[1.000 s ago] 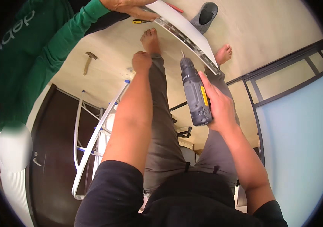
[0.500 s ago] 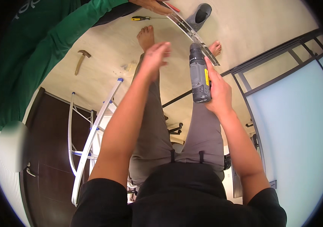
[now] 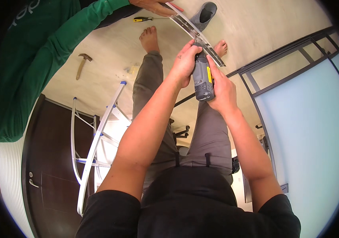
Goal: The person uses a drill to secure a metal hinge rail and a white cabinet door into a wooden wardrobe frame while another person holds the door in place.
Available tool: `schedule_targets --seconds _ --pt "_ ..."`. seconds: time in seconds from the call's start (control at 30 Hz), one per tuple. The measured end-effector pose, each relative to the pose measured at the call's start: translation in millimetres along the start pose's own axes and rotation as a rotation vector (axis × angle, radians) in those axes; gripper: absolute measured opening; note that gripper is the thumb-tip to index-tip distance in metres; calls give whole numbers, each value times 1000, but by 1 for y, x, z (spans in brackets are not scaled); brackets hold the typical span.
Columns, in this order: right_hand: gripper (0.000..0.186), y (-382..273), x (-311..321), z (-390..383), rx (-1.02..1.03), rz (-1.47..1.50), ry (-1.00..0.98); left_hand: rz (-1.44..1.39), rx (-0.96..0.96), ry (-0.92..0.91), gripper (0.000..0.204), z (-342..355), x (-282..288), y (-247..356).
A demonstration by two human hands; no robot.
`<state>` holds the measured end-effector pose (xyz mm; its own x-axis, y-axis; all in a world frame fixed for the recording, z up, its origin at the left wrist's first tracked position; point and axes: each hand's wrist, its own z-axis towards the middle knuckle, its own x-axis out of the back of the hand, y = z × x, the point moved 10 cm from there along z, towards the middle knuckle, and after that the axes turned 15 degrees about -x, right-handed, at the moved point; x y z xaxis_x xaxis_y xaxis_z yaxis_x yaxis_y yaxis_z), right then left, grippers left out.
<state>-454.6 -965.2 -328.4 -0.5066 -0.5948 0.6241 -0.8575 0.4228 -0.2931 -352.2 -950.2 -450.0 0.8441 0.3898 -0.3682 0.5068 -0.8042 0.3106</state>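
Note:
A grey and black cordless drill point(image 3: 202, 82) with a yellow label points away from me, its tip at the metal rail point(image 3: 187, 24). Its grip is wrapped by my right hand point(image 3: 224, 92), seen from the right side. Around the front of the drill, at the chuck, my left hand point(image 3: 184, 62) is closed, with the thumb on top. The rail is long and silvery with a dark channel and slants from upper left to lower right. At its far end a co-worker's hand point(image 3: 153, 5) rests on it.
A hammer point(image 3: 83, 66) and a yellow-black screwdriver point(image 3: 143, 19) lie on the floor. A grey clog point(image 3: 206, 15) sits behind the rail. An aluminium stepladder point(image 3: 98, 139) stands left, before a dark door point(image 3: 58, 170). On the right leans a black-framed pale panel point(image 3: 296, 119).
My left hand has moved right from open air and closed around the drill's chuck. The drill and my right hand have shifted slightly left in view.

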Motion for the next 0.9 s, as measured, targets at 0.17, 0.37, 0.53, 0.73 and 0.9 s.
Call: schedule_targets --seconds 0.17,0.37,0.53,0.73,0.9 --pt "109 -1 1 3 -10 -18 -25 -21 -22 18 68 4 0 0" --pt "102 -3 -5 8 -115 184 -86 -62 98 156 73 -16 6 7" --pt "99 -5 -15 8 -246 386 -82 54 -37 22 96 -73 -31 58" --pt "96 -4 -29 6 -284 446 -122 456 -99 -45 106 -66 -37 77" --pt "80 -7 -31 1 -234 621 -28 633 -125 13 102 -62 -28 72"
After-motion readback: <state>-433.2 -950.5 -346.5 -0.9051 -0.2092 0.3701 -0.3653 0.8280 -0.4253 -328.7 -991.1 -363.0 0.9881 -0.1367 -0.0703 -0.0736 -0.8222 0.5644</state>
